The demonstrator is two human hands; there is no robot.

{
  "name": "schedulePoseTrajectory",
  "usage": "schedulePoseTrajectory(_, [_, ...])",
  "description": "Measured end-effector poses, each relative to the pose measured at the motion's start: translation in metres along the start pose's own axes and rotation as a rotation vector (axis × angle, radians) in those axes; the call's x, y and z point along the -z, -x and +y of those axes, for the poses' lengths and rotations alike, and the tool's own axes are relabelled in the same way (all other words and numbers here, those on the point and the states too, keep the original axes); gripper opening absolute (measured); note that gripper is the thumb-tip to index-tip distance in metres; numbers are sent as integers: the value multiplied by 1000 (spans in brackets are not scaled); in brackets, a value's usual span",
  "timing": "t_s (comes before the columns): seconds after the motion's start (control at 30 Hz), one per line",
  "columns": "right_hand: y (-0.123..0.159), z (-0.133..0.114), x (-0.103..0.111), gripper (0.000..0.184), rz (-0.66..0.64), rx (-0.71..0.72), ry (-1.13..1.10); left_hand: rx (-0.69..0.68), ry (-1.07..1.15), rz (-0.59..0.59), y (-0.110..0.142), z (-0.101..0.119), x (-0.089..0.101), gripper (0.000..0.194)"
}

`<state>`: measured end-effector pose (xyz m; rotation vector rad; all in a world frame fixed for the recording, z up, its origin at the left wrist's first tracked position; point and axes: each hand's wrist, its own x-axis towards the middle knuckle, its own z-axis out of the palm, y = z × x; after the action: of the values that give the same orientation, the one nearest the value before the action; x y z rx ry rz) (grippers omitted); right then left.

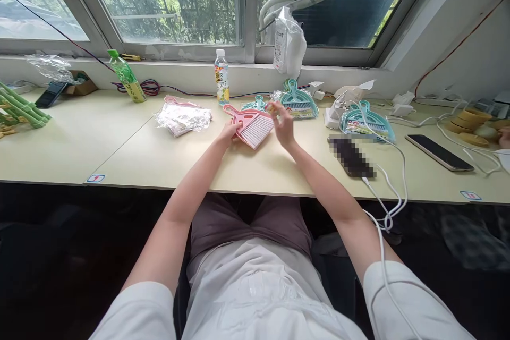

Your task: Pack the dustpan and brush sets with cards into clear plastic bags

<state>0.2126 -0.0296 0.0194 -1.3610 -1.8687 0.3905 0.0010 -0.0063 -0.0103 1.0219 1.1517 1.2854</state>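
A small pink dustpan-and-brush set (pixel 251 125) lies on the desk (pixel 159 156) in front of me. My left hand (pixel 231 132) grips its left side with the fingers curled on it. My right hand (pixel 282 123) is at its right edge, fingers pinched on a small yellow-and-pink piece (pixel 272 109) that I cannot make out. A teal dustpan (pixel 255 103) lies just behind the pink one.
Two more teal dustpan sets (pixel 299 100) (pixel 368 122) lie to the right. A pile of clear plastic wrap (pixel 184 117) is at left. A phone on a white cable (pixel 353 156), another phone (pixel 439 152), and two bottles (pixel 221 77) (pixel 127 77) stand around.
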Motion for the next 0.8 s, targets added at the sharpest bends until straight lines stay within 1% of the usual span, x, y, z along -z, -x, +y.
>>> schedulePoseTrajectory(0.03, [3,-4,-9,57,-48,102,37,-7,33,-13,0,0,-1,34])
schedulePoseTrajectory(0.07, [4,-6,-18,55,-145,184,77,-11,66,-11,1,1,-1,34])
schedulePoseTrajectory(0.1, [5,-5,-25,55,-251,243,114,-15,97,5,2,2,-1,34])
schedulePoseTrajectory(0.13, [6,-3,-31,56,-327,284,139,-19,122,26,3,3,-1,33])
schedulePoseTrajectory(0.17, [6,0,-34,55,-385,298,157,-23,138,42,4,3,-1,33])
schedulePoseTrajectory(0.23, [5,7,-35,54,-431,276,156,-29,142,48,6,5,-1,37])
schedulePoseTrajectory(0.33, [3,14,-31,52,-405,232,98,-62,121,-27,8,5,-2,54])
schedulePoseTrajectory(0.43, [2,13,-28,52,-339,213,90,-110,138,-94,9,4,-3,67])
schedulePoseTrajectory(0.57, [5,6,-31,53,-274,237,169,-162,192,-112,4,2,0,78])
schedulePoseTrajectory(0.67, [8,6,-36,55,-253,273,201,-176,221,-91,-2,-2,4,89])
schedulePoseTrajectory(0.73, [7,9,-39,55,-235,280,201,-191,229,-84,-5,-4,6,92])
schedulePoseTrajectory(0.8, [2,14,-42,58,-160,256,165,-220,230,-96,-8,-6,6,91])
